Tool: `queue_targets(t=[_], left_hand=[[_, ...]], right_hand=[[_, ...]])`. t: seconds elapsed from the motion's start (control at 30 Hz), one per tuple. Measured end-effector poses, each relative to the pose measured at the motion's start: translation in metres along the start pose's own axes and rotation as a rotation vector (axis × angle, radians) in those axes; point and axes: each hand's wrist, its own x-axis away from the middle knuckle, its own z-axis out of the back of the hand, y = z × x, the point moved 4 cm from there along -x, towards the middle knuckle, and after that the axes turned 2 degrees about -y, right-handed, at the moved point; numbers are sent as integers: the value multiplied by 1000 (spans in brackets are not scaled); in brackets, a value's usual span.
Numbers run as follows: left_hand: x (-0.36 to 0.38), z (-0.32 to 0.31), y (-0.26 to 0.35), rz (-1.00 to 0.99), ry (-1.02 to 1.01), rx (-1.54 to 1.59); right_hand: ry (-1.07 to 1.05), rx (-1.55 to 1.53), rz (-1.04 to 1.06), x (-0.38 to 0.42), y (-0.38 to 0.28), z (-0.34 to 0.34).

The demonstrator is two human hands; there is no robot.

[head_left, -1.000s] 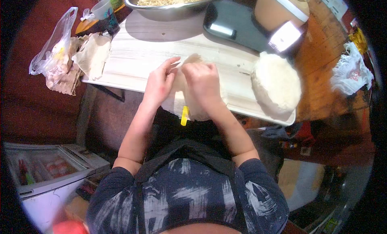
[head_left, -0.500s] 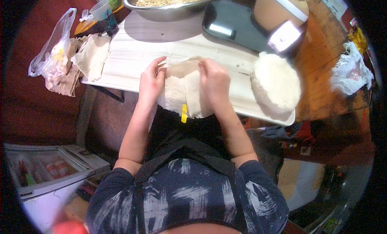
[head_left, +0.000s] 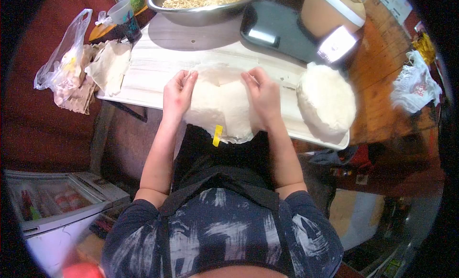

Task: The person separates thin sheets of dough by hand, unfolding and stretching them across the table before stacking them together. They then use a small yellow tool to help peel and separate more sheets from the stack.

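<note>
A thin, pale wrapper sheet (head_left: 217, 98), like a spring roll skin, is spread between my hands over the board's near edge. My left hand (head_left: 179, 94) pinches its left side between thumb and fingers. At the opposite side, my right hand (head_left: 263, 94) pinches it the same way. The sheet's lower edge hangs toward my lap, with a yellow strip (head_left: 217, 135) near it. To the right, a thick round stack of white wrappers (head_left: 327, 98) rests on the board (head_left: 191, 58).
A steel bowl (head_left: 203, 16) of pale shreds stands at the back, beside a dark flat scale-like device (head_left: 279, 31) and a tan container (head_left: 330, 12). At left lie loose wrapper pieces (head_left: 111, 67) and a clear plastic bag (head_left: 64, 53). A white bag (head_left: 416, 84) sits far right.
The sheet, folded over in the middle before, is now opened out flatter and wider. My hands have drawn slightly apart, with fingers pinching its two sides.
</note>
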Motion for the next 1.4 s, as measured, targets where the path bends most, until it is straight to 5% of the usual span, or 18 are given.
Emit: queue_targets(t=[1.13,1.4], left_hand=[[-11,8,-25,-97,183,165],[-40,0,-32,-7,-109,151]], right_hand=[[317,-41,-114,2,17,58],[-120,-106,-297,-3,35,38]])
